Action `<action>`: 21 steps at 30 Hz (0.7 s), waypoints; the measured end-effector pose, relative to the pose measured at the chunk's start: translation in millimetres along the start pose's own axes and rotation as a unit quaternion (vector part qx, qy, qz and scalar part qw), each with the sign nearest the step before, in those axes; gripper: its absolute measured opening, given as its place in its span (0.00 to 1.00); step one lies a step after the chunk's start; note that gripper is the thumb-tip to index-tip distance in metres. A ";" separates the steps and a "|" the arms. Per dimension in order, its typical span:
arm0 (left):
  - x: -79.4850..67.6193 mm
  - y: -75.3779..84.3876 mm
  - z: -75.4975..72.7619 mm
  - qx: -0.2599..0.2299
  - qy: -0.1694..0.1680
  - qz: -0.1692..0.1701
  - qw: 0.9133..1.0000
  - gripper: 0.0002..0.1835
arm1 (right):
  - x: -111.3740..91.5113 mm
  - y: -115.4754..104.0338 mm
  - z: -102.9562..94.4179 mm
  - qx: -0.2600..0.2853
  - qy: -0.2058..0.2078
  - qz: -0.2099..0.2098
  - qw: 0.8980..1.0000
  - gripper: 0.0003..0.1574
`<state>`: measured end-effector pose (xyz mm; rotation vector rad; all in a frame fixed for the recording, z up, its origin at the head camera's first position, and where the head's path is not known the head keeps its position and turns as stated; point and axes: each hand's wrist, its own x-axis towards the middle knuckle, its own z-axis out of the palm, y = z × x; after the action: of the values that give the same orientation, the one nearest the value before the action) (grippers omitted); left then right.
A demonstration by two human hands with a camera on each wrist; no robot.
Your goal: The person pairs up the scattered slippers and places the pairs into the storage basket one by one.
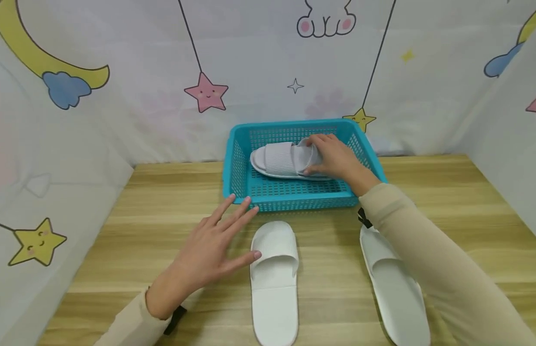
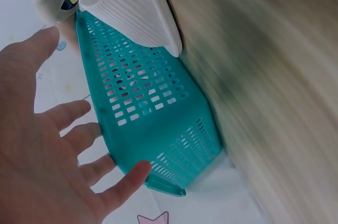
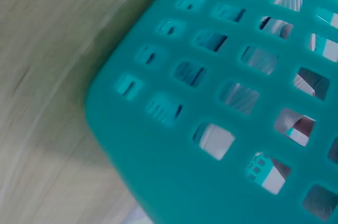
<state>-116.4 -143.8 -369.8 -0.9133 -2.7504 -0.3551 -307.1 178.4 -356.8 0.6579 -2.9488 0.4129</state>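
Inside the blue-green plastic basket [image 1: 302, 198] lie light grey slippers [image 1: 280, 158], apparently two stacked together, toes to the left. My right hand [image 1: 339, 156] reaches over the basket's right side and grips them near the heel end, thumb in front and fingers behind. In the right wrist view the basket wall [image 3: 137, 145] hides most of that hand. My left hand [image 1: 209, 250] is spread with straight fingers, its fingertips at the basket's front left rim. Under its thumb stands a white slipper [image 1: 274, 307] on the table, toe toward the basket.
A second white slipper [image 1: 397, 293] lies on the wooden table [image 1: 164, 206] at the right, partly covered by my right sleeve [image 1: 441, 269]. Behind the basket hangs a white cloth [image 1: 259, 57] with cartoon prints, also draped at both sides.
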 end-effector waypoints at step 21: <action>-0.3 -4.0 6.0 -0.013 0.007 0.027 1.000 0.41 | -3.8 5.4 7.8 -0.017 -0.075 -0.006 0.997 0.54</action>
<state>-119.3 -145.2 -376.2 -0.9860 -2.7093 -0.3858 -306.3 182.5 -366.2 0.7329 -3.0829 0.3240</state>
